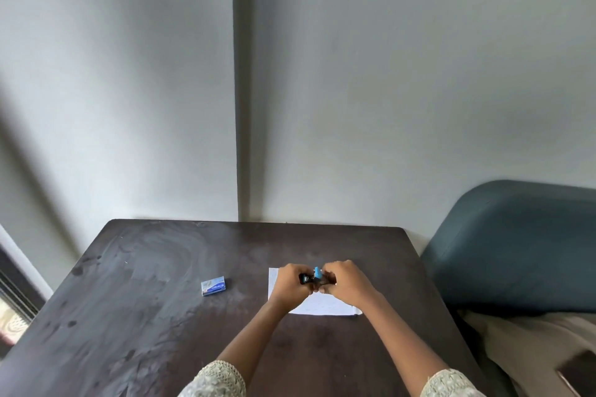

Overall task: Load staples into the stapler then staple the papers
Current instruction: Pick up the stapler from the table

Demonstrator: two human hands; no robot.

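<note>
A small black and blue stapler (pixel 315 277) is held between both hands just above the white papers (pixel 322 305) on the dark table (pixel 161 316). My left hand (pixel 290 284) grips its left end. My right hand (pixel 346 282) grips its right end, fingers curled over it. A blue part sticks up from the stapler's middle. The small blue and white staple box (pixel 213 286) lies shut on the table to the left of the papers, apart from both hands. Most of the stapler is hidden by my fingers.
The table stands against a grey wall (pixel 387 90). A blue upholstered seat (pixel 516 251) stands at the right, close to the table's edge. A window frame (pixel 13 293) is at the far left.
</note>
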